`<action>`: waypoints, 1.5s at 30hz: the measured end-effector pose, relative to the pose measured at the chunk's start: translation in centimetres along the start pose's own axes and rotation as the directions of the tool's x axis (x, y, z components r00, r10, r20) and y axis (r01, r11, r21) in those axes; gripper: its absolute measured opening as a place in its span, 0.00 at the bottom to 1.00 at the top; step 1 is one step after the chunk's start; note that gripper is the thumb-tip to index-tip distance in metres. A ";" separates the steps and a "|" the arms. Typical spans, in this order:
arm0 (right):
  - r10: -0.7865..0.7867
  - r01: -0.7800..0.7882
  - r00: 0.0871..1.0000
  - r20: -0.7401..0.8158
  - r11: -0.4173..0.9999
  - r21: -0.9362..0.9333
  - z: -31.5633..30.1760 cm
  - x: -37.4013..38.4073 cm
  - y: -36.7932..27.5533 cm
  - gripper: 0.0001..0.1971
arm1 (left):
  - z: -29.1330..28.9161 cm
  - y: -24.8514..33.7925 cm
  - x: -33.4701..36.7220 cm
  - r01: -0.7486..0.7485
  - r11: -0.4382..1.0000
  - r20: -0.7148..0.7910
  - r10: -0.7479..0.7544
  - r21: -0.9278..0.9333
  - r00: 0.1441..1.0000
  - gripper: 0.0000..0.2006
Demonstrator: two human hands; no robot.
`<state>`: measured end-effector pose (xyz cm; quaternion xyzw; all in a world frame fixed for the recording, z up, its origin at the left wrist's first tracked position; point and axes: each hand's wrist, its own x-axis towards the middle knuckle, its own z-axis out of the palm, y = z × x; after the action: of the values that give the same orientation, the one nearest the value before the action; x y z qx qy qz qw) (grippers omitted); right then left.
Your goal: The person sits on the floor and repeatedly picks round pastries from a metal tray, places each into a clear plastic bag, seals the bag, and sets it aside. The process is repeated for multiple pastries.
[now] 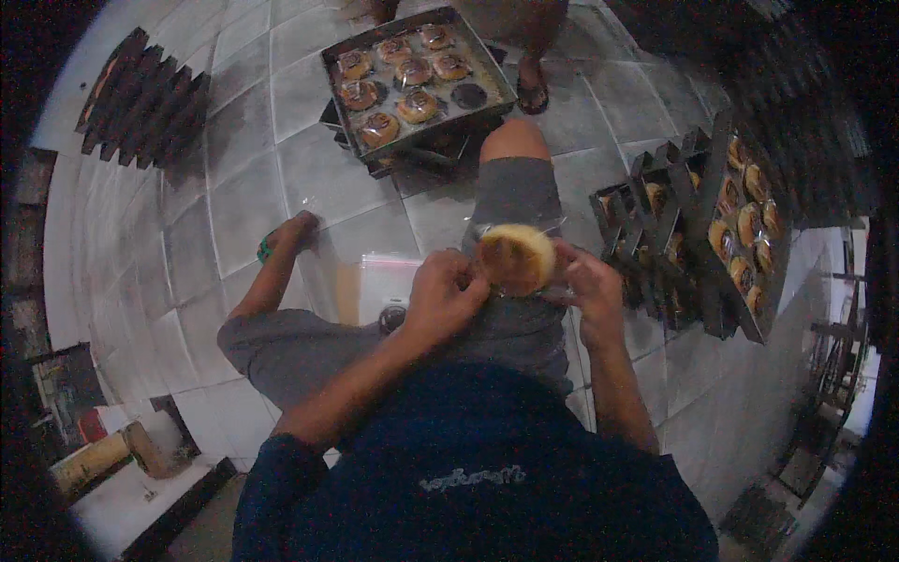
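Note:
A round golden bun [515, 262] with a browned face is held up over my lap, with clear plastic film [476, 228] around it. At its left edge my left hand [448, 292] is closed, thumb and fingers pinching the film. My right hand [595, 288] grips the opposite side, with its fingers curled at the bun and the loose plastic. Beyond my knee, a dark square tray [440, 134] carries several topped buns [413, 71] and one dark round spot without a bun. It rests on other dark trays.
Stacked dark trays of buns [721, 234] stand on the right, tilted in view. Another dark tray stack [150, 103] is at the far left. A white plastic packet [389, 278] lies on the tiled floor [248, 173] by my left wrist. Another person's foot [532, 89] is beside the front tray.

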<state>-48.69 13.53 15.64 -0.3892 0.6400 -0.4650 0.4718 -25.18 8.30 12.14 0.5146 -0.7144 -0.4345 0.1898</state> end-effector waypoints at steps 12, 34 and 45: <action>-0.194 0.412 0.899 0.393 0.072 -0.908 13.7 30.1 -3.0 0.34 | -18.6 -10.9 -9.0 0.255 0.904 -0.521 -0.409 -0.342 0.750 0.36; 0.321 -0.328 0.943 0.086 0.864 0.382 19.5 30.5 5.1 0.19 | -19.8 -22.2 -14.3 0.783 0.424 -0.741 -0.307 0.454 0.597 0.28; -0.139 0.202 0.975 -0.174 0.884 0.422 -4.9 10.2 -4.8 0.08 | -16.6 -28.9 -18.2 0.610 0.564 -0.730 -0.017 0.557 0.683 0.30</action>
<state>-55.72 3.79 18.40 -0.2952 0.5139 -0.6621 0.4586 10.45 14.90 0.90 0.7880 -0.6001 0.0936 0.1005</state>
